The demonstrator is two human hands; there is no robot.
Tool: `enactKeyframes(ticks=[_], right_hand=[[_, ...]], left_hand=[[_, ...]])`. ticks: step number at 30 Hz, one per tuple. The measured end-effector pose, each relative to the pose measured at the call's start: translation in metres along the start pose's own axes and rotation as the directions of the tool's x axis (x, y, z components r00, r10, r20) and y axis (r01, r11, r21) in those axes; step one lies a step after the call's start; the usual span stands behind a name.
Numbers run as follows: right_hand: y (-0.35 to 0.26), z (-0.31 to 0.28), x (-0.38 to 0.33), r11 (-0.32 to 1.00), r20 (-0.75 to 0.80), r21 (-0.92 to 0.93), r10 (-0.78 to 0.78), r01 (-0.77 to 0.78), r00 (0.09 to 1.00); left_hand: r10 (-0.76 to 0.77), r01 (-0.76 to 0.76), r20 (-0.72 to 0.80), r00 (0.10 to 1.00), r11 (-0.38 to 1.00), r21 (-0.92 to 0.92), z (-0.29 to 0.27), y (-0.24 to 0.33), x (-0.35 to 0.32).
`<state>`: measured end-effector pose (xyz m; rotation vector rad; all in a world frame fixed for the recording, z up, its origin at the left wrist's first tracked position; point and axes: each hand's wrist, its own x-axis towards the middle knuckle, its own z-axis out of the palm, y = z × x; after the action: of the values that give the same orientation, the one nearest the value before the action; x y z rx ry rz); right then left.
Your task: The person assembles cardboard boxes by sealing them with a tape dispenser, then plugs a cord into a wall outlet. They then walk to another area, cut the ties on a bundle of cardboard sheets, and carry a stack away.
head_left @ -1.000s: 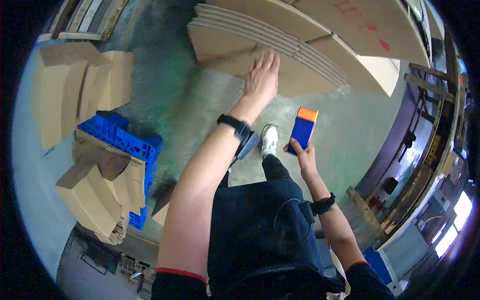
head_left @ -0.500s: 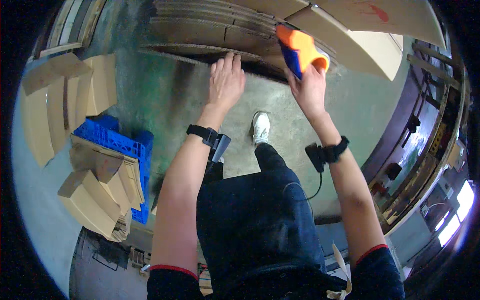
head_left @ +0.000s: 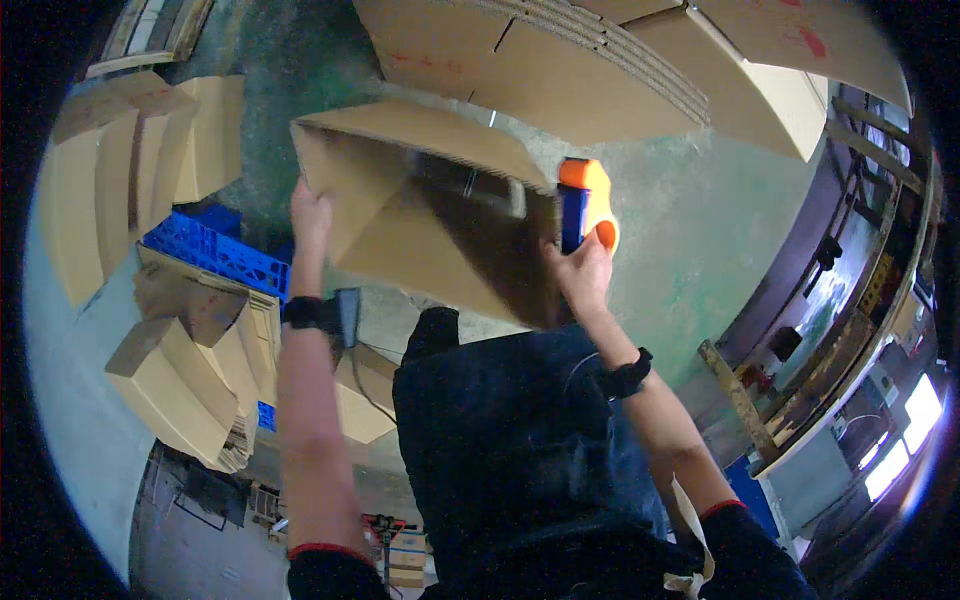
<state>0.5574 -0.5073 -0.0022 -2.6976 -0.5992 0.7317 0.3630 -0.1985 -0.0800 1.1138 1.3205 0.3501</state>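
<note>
Spreading open in mid-frame: a tan, four-sided corrugated cardboard carton (head_left: pixel 430 215)

Half a second ago, the person's bare left hand (head_left: pixel 311 215) was at the lower edge of a thick stack of flat, tan cardboard blanks (head_left: pixel 560 80) in the upper part of the frame. Now a carton stands unfolded, its walls spread and its open end turned up toward the camera, with a strip of grey-green concrete floor (head_left: pixel 660 215) showing between it and the stack. To judge by this, the work has passed from drawing a blank out to shaping it into a box.

The carton lies between the two hands, left of centre and tilted. The left grip is closed on its left edge, the fingers partly hidden behind the wall. The bare right hand (head_left: pixel 582 272), right of centre, has its grip wrapped around an orange-and-blue handheld tool (head_left: pixel 588 200), which sits just beside the carton's right edge. That hand's thumb side meets the right wall in the picture; whether it presses on the cardboard or only passes in front cannot be told. Motion blur softens the left hand.
</note>
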Motion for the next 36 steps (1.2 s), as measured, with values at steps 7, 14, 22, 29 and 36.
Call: enactKeyframes(ticks=[7, 14, 22, 29, 36], right_hand=[[0.05, 0.045, -0.024, 0.9, 0.033, 0.36, 0.251, -0.246, 0.967], [0.042, 0.005, -0.022, 0.709, 0.061, 0.077, -0.706, 0.701, 0.706], [-0.015, 0.042, -0.011, 0.771, 0.205, -0.027, -0.619, 0.637, 0.758], [-0.047, 0.122, 0.035, 0.788, 0.204, -0.093, -0.583, 0.609, 0.786], [-0.041, 0.132, 0.052, 0.772, 0.294, -0.145, -0.564, 0.619, 0.772]], left_hand=[[0.237, -0.186, 0.084, 0.968, 0.45, 0.873, 0.007, -0.006, -0.045], [0.441, -0.225, 0.017, 0.897, 0.424, 0.877, 0.029, -0.016, -0.058], [0.507, -0.167, 0.156, 0.847, -0.025, 0.986, 0.065, -0.079, -0.055], [0.075, -0.419, 0.415, 0.907, 0.039, 0.907, 0.057, -0.053, -0.067], [0.008, -0.692, 0.692, 0.722, 0.043, 0.721, -0.037, -0.018, -0.142]])
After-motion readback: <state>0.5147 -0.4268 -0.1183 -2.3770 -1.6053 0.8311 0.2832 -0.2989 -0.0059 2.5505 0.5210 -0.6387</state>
